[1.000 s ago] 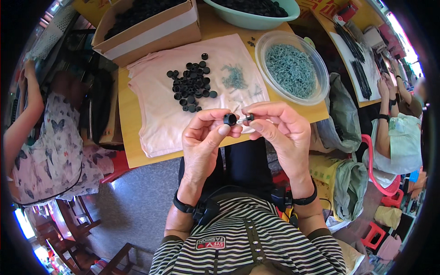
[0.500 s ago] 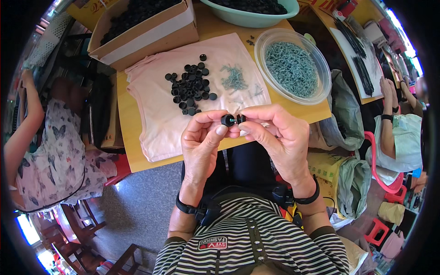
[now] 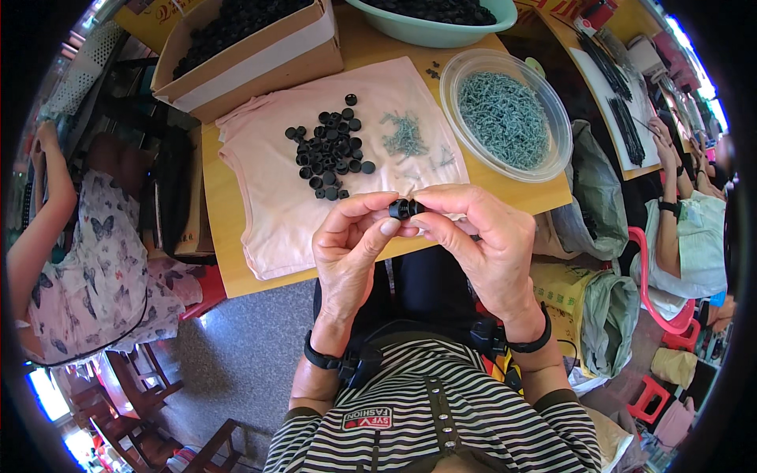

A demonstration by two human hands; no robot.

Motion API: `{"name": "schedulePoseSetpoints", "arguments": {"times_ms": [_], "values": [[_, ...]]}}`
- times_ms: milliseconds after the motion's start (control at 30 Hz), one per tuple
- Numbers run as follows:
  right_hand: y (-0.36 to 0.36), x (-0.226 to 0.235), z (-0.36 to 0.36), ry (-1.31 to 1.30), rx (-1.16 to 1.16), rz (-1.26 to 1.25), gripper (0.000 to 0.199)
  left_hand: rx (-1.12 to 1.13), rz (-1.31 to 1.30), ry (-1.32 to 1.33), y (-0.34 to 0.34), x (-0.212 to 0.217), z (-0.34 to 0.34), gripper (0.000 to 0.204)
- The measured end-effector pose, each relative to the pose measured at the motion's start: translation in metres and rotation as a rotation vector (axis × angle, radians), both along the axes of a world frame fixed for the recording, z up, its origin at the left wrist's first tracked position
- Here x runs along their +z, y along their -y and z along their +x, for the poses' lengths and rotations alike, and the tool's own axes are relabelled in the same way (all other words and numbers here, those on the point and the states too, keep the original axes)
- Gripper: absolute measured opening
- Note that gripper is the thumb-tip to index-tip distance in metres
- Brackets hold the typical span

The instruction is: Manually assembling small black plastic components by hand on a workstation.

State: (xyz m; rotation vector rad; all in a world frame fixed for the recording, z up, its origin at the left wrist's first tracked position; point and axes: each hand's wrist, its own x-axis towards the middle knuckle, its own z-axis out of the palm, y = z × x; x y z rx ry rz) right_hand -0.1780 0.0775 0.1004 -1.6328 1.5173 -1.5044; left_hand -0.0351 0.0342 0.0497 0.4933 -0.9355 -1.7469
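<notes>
The wooden table (image 3: 236, 260) carries everything in front of me, and most of its middle is covered by a pink cloth (image 3: 268, 197) spread flat, reaching down to the near edge. At the far left corner stands a cardboard box (image 3: 252, 59) filled with black parts, and at the far edge, middle, sits a pale green basin (image 3: 441, 31) with more of them. Toward the right edge stands a clear round tub (image 3: 505, 118) of grey-green screws. On the cloth lies a pile of black caps (image 3: 327, 154), and just right of it a small scatter of loose screws (image 3: 406, 138).

My left hand (image 3: 351, 252) and right hand (image 3: 489, 244) are raised together over the near edge of the table, palms turned toward each other, wrists bent up from my lap. Between them is one small black cap piece (image 3: 406, 208), hovering above the cloth's near edge. My left thumb and forefinger are pinched on its left side; my right thumb and forefinger are pinched on its right. The other fingers of both hands curl loosely behind. Each wrist wears a dark band.
</notes>
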Motion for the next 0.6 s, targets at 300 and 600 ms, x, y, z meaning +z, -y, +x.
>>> {"name": "schedulePoseSetpoints", "arguments": {"times_ms": [300,600], "values": [[0.0005,-0.0029,0.0003,-0.109,0.003,-0.108,0.021,0.049,0.034,0.044,-0.0015,-0.0015,0.0001,0.028],[-0.0010,0.0017,0.0023,-0.057,0.023,-0.060,0.023,-0.015,0.080,-0.032,-0.0007,-0.0011,0.0038,0.028]]}}
